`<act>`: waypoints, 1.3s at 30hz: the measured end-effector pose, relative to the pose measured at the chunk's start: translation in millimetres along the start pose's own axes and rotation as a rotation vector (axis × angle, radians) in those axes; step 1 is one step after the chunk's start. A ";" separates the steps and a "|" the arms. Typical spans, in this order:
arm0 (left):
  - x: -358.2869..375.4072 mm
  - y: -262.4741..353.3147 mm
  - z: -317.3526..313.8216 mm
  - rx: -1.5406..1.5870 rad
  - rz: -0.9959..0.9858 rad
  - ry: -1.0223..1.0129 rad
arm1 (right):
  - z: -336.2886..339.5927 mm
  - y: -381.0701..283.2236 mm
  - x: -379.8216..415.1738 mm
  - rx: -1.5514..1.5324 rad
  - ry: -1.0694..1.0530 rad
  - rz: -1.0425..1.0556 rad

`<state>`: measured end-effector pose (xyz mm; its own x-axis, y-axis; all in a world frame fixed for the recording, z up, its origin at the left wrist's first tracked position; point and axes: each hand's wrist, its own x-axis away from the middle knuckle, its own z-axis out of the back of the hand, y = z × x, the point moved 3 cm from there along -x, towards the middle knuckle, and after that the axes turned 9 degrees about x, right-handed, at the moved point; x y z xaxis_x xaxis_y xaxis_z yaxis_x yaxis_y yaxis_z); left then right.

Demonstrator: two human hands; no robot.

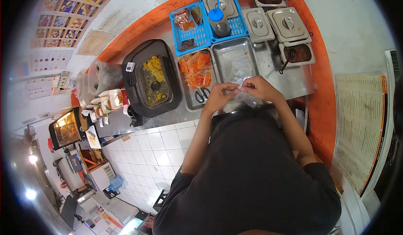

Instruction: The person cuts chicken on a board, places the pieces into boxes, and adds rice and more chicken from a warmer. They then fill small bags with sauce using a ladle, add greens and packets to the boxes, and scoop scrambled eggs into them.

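Note:
A small clear plastic bag point(251, 99) is between my two hands near the front edge of the metal counter. My left hand point(221, 96) pinches it from the left, and the fingertips of my right hand point(261, 89) close on it from the other side, almost meeting the left ones. Just beyond them lies a steel tray point(223, 54) with more clear plastic bags point(243, 67) in its near part. To the left, a second tray point(192, 104) holds packets of orange food point(196, 69) and black-handled scissors point(202, 95).
Left of the trays stands a black electric pan point(174, 94) with yellow food. Behind are blue baskets point(180, 37), one with a blue-capped bottle point(218, 23). Lidded steel containers point(258, 24) and an open sauce container point(300, 54) with a ladle line the right, by an orange-edged wall.

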<state>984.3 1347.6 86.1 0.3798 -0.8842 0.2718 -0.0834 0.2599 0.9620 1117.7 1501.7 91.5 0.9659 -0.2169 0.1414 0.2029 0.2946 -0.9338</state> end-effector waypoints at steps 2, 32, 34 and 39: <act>1.3 -2.6 0.0 -0.004 -0.002 0.030 | -1.8 -1.9 -1.5 0.034 0.015 0.016; -12.1 -1.0 10.2 0.370 -0.019 0.127 | -31.1 -11.4 -24.4 -0.373 0.257 -0.144; -16.1 -1.5 14.0 0.117 -0.126 0.163 | -30.9 -24.0 -27.1 0.053 0.389 -0.048; -20.8 29.2 18.0 -0.117 -0.197 0.140 | -35.6 -39.5 -31.3 0.104 0.496 -0.054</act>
<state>957.4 1366.6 109.0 0.5030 -0.8618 0.0659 0.1083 0.1385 0.9844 1073.7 1463.7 112.3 0.7661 -0.6427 -0.0081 0.2895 0.3562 -0.8884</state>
